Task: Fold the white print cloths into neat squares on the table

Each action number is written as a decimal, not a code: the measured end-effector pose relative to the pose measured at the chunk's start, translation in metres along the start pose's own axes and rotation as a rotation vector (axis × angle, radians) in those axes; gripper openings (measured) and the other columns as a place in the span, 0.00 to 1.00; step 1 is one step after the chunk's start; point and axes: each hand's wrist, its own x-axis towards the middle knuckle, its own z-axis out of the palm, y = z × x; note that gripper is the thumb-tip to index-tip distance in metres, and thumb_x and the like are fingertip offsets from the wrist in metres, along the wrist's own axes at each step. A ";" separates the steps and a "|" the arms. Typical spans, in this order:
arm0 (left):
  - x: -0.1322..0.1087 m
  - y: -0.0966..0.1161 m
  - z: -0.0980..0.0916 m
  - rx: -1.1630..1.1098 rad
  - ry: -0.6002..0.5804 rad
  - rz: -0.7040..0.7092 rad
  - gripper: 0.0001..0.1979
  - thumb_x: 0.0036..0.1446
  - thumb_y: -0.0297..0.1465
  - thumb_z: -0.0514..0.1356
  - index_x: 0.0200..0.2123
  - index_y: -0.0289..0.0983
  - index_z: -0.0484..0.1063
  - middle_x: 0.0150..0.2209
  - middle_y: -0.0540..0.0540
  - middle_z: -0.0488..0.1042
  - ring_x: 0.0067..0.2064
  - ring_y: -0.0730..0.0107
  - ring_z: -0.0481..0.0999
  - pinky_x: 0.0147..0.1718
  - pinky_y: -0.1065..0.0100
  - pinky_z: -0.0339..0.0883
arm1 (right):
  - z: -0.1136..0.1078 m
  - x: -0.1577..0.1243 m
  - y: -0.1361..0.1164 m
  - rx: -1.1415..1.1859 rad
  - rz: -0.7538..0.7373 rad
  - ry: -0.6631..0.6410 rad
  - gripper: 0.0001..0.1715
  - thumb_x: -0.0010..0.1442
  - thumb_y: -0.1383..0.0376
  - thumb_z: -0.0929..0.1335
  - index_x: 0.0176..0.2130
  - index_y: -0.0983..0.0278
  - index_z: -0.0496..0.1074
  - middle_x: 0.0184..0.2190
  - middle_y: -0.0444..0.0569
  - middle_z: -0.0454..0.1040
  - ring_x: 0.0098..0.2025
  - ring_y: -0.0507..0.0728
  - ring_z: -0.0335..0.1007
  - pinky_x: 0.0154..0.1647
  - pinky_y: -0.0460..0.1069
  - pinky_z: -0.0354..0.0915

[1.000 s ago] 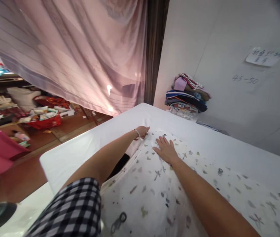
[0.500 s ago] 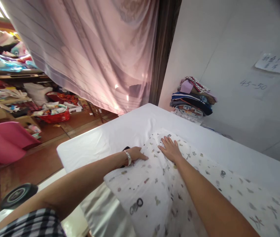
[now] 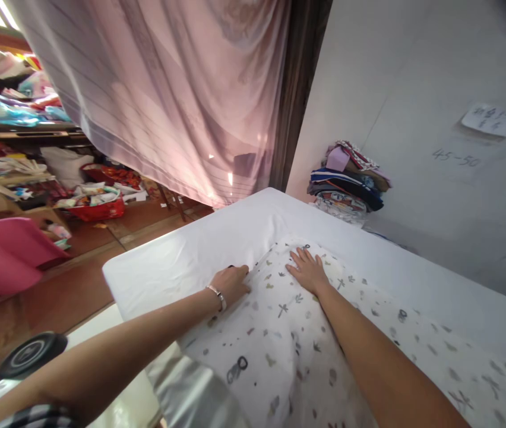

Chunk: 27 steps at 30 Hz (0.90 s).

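Note:
A white cloth (image 3: 280, 333) printed with small plants and figures lies spread over a white-covered table (image 3: 155, 255). My right hand (image 3: 309, 270) rests flat on it near its far corner, fingers spread. At the cloth's left edge is my left hand (image 3: 230, 284), wearing a silver bracelet (image 3: 218, 297). Its fingers are curled down and closed on the cloth's edge; the fingertips are partly hidden. A small dark spot shows at the knuckles, too small to name. The near part of the cloth hangs in loose folds over a shiny pale fabric (image 3: 195, 386).
Folded clothes (image 3: 346, 178) are stacked by the wall at the table's far right side. A pink curtain (image 3: 182, 107) hangs behind the table. On the left floor are a red basket (image 3: 99, 208) and a pink roll (image 3: 8, 255). A round black object (image 3: 30, 355) lies lower left.
My left hand has moved slightly left and toward me, drawing the cloth's left edge outward and flattening folds between the hands. My right hand stays in place.

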 end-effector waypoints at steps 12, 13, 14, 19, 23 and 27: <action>-0.007 -0.021 0.023 0.122 0.149 0.179 0.22 0.59 0.37 0.44 0.57 0.45 0.54 0.53 0.44 0.66 0.41 0.58 0.73 0.33 0.63 0.63 | -0.047 -0.079 -0.026 0.181 -0.016 -0.098 0.35 0.60 0.46 0.52 0.62 0.55 0.47 0.65 0.45 0.36 0.66 0.58 0.25 0.61 0.60 0.27; -0.006 -0.023 0.024 0.123 0.157 0.185 0.22 0.59 0.38 0.43 0.57 0.47 0.53 0.53 0.46 0.66 0.40 0.59 0.73 0.33 0.63 0.63 | -0.042 -0.101 -0.030 0.191 -0.080 -0.057 0.36 0.60 0.45 0.51 0.62 0.57 0.46 0.65 0.47 0.35 0.65 0.59 0.24 0.61 0.61 0.25; -0.006 -0.025 0.024 0.123 0.164 0.189 0.21 0.59 0.39 0.43 0.56 0.49 0.54 0.52 0.48 0.66 0.40 0.59 0.73 0.33 0.63 0.64 | -0.034 -0.124 -0.033 0.197 -0.108 -0.026 0.37 0.60 0.45 0.50 0.63 0.58 0.45 0.65 0.47 0.34 0.65 0.59 0.23 0.61 0.61 0.24; -0.004 -0.026 0.014 0.175 0.218 0.236 0.21 0.59 0.39 0.41 0.54 0.46 0.58 0.49 0.45 0.69 0.41 0.55 0.72 0.34 0.59 0.65 | 0.000 -0.195 -0.039 0.207 -0.057 0.004 0.39 0.59 0.44 0.49 0.63 0.59 0.44 0.65 0.48 0.33 0.65 0.59 0.22 0.61 0.61 0.23; -0.014 0.012 0.014 0.236 0.382 0.408 0.21 0.57 0.38 0.42 0.51 0.41 0.61 0.51 0.42 0.68 0.50 0.54 0.68 0.46 0.55 0.61 | 0.001 -0.195 -0.038 0.219 -0.065 0.000 0.39 0.60 0.44 0.48 0.63 0.60 0.42 0.65 0.47 0.32 0.65 0.58 0.20 0.62 0.61 0.24; -0.046 0.052 0.041 0.136 0.366 0.607 0.23 0.52 0.39 0.50 0.51 0.42 0.65 0.58 0.42 0.60 0.60 0.57 0.56 0.57 0.57 0.49 | -0.009 -0.197 -0.041 0.222 -0.069 0.000 0.39 0.59 0.43 0.49 0.63 0.59 0.45 0.65 0.50 0.34 0.65 0.59 0.23 0.62 0.62 0.26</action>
